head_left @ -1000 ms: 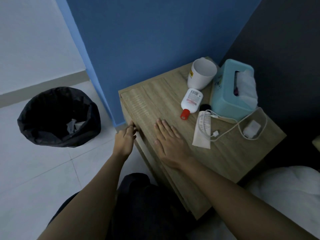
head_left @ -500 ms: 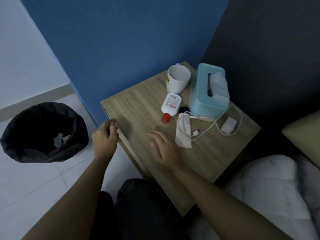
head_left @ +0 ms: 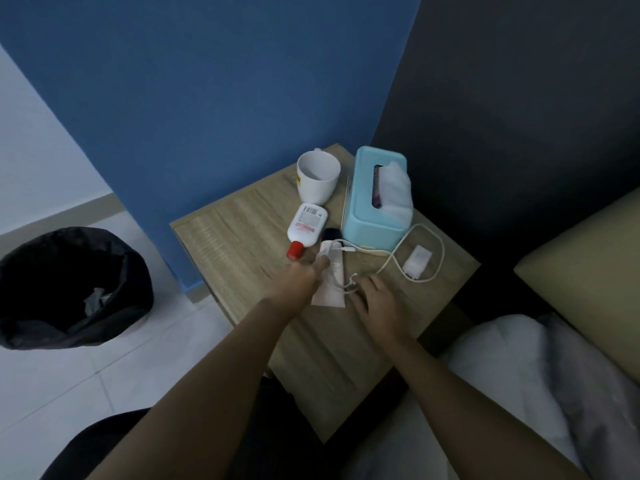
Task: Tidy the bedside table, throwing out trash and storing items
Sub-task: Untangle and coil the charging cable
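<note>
Left hand (head_left: 300, 276) pinching flat white paper wrapper (head_left: 330, 285), right hand (head_left: 375, 295) grip on thin white charger cable (head_left: 394, 261) — next, lift wrapper clear — bin it.

no legible text; white bottle (head_left: 307, 226) label shows barcode, red print too blurred to read.

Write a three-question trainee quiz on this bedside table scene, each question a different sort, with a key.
1. True or false: the white mug lies on its side.
2. Multiple choice: the tissue box is A) red, B) light blue, C) black.
3. Fill in: the cap of the lotion bottle is ____.

Key: 1. False, it stands upright. 2. B. 3. Red. The left hand and right hand both reach the white paper packet crossed by the charger cable; the bin stands on the floor.
</note>
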